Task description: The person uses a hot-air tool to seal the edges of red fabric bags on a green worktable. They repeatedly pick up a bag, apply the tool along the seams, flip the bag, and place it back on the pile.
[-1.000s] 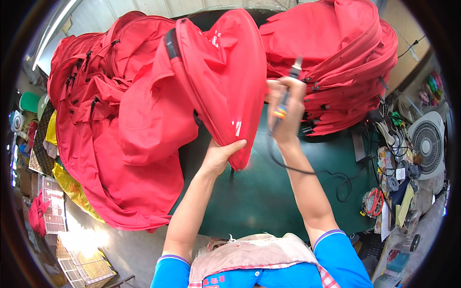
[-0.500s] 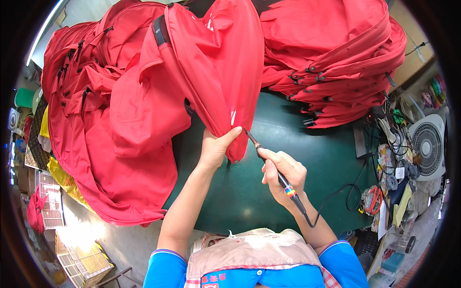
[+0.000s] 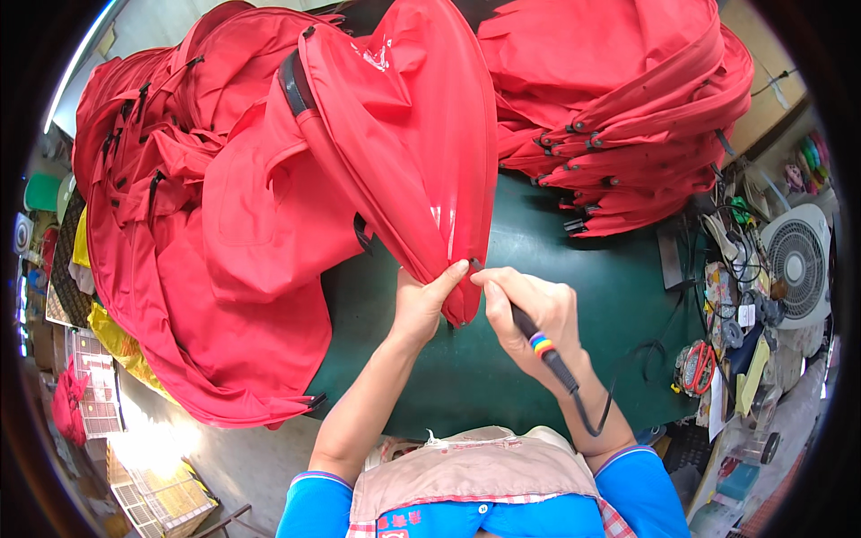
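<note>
My left hand [image 3: 418, 303] pinches the narrow lower end of a red fabric canopy [image 3: 439, 152], thumb on top and fingers beneath. This canopy has curved, piped edges and a black strip near its upper left. Closed around a soldering iron [image 3: 558, 366] with a black handle and a rainbow-striped band, my right hand [image 3: 538, 309] is just right of my left thumb. The iron's tip meets the canopy's edge beside that thumb; whether it goes through the cloth cannot be seen. A cord trails from the handle's end over my right forearm.
More red canopies [image 3: 242, 350] lie heaped on the left, over the edge of the green table [image 3: 404, 386]. A stack of red canopies [image 3: 619, 117] with black end fittings sits at the back right. A white fan [image 3: 796, 266], scissors [image 3: 695, 369] and cables crowd the right side.
Both hands and the canopy end have shifted slightly right and toward me. The iron's tip, earlier just right of my left thumb, now sits lower at the canopy edge, its shaft mostly hidden by my fingers.
</note>
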Demonstrator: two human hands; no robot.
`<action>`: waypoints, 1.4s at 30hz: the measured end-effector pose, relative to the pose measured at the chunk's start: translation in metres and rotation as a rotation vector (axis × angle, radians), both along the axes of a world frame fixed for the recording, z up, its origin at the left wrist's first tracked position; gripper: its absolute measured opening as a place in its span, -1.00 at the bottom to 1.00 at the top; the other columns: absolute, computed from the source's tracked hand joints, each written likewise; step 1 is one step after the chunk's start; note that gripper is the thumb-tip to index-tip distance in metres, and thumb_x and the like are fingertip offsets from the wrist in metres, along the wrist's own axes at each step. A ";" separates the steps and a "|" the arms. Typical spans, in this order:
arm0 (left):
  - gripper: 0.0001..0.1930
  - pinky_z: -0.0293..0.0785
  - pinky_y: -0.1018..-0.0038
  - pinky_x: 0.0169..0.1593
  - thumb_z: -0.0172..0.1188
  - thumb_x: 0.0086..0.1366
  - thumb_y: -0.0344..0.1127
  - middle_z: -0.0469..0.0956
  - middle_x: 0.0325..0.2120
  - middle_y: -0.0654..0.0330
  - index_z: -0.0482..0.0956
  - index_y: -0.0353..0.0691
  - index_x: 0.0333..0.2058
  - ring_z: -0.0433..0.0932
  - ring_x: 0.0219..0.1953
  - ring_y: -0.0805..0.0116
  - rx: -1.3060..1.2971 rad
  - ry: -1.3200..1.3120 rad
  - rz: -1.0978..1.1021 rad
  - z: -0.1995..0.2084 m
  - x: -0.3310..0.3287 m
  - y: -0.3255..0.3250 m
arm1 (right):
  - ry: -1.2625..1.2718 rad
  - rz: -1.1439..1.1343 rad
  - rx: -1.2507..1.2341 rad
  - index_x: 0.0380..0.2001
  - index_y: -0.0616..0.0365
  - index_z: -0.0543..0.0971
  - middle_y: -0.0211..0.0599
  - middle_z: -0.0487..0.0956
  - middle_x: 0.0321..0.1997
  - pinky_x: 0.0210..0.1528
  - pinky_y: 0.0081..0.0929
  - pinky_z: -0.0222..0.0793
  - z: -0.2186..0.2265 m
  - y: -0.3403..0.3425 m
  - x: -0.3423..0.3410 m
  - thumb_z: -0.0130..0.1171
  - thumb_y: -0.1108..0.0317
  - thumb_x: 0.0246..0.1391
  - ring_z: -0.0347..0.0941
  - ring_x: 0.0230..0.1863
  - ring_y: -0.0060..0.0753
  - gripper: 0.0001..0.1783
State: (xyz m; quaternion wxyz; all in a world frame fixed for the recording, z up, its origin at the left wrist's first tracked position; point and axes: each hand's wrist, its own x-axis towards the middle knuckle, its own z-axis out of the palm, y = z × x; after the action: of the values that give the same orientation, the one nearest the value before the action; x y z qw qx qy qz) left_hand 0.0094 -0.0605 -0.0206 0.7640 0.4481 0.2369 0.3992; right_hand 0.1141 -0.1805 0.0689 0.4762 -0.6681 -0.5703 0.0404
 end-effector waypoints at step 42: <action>-0.46 0.58 0.38 0.08 0.45 0.10 -0.59 0.63 -0.07 0.21 0.52 -0.24 0.07 0.62 -0.03 0.36 0.083 -0.061 0.002 0.027 0.014 0.010 | 0.102 0.082 0.176 -0.06 0.24 0.68 -0.37 0.37 -0.64 -0.61 -0.53 0.29 -0.028 -0.060 -0.011 0.24 0.62 0.09 0.33 -0.71 -0.51 -0.68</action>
State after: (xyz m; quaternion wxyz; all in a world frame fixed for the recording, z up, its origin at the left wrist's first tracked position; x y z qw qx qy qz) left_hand 0.0235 -0.0501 0.0063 0.7512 0.4669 0.1971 0.4228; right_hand 0.1030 -0.2409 0.0412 0.5594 -0.5970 -0.5733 0.0437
